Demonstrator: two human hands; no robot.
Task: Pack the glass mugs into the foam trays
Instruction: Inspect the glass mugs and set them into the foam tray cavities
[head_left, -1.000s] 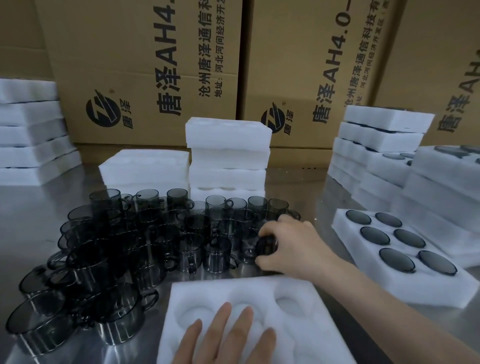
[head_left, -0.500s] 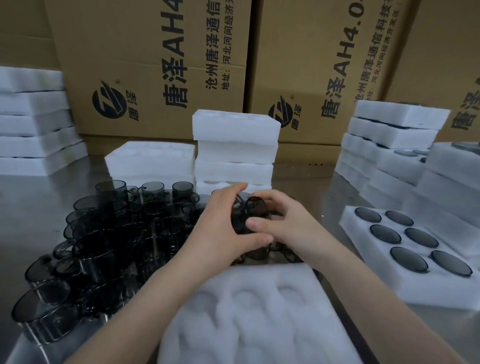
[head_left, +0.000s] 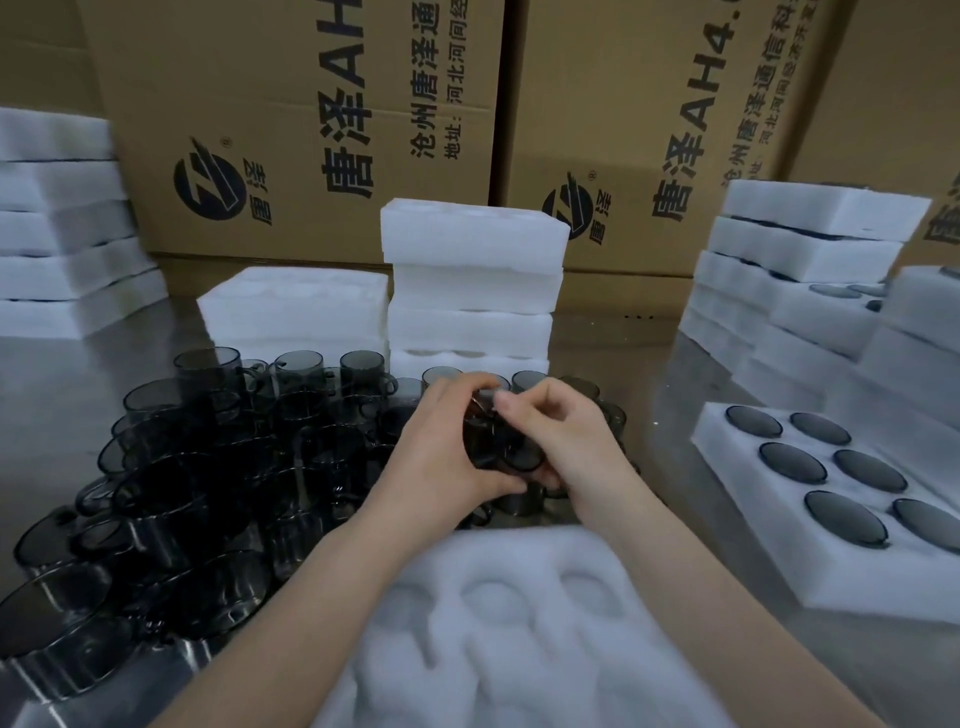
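Both hands meet above the back edge of a white foam tray (head_left: 519, 639) with round pockets, all of them bare. My left hand (head_left: 441, 452) curls round the side of a dark smoked-glass mug (head_left: 498, 447), which lies tilted between the palms. My right hand (head_left: 561, 436) grips the same mug from the right, thumb and fingers over its top. A large crowd of identical glass mugs (head_left: 208, 467) stands on the steel table to the left and behind the hands.
A filled foam tray (head_left: 748, 457) holding several mugs lies at the right, with stacks of foam trays (head_left: 810, 260) behind it. More foam stacks stand at centre back (head_left: 472, 291) and far left (head_left: 62, 249). Cardboard boxes (head_left: 311, 130) wall the back.
My right hand lifted a mug out of the group. My left hand left the foam tray and rose to grip the mug too; the mug is now tilted between both hands.
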